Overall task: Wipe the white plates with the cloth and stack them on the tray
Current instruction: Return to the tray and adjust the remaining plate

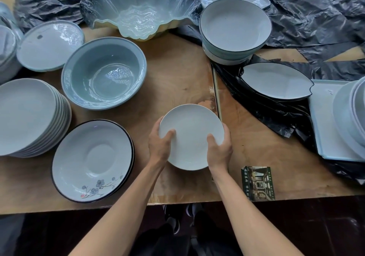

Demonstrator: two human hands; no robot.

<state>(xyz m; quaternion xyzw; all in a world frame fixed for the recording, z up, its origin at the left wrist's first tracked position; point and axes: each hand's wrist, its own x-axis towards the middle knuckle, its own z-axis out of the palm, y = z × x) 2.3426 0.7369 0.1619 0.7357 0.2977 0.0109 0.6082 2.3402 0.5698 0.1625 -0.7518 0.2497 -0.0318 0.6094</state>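
Head view shows both hands holding one white plate (191,137) above the table (177,73), near its front edge; left hand (160,143) grips the left rim, thumb on the upper face, fingers curled underneath; right hand (219,147) grips the right rim likewise; the plate appears tilted toward the person and clear of the wood. No cloth is visible anywhere; wiping cannot be confirmed as in hand. Tray (324,121) lies at far right, already bearing a stack of plates (349,115) cut off by the frame edge; further unwiped plates (29,117) are stacked at far left. Risks, as judged: the glazed plate is held by thumb-and-finger grips at the rim only, so releasing one hand to fetch a cloth could let it slip and break; a carry to the tray passes over crumpled black plastic (276,115) and a petal dish (276,81), which a low rim might clip; the tray stack looks tall, so an off-centre placing may shift it. Writing: a dark printed card (257,183) by the right wrist carries pale characters, too small to read; no brands legible.
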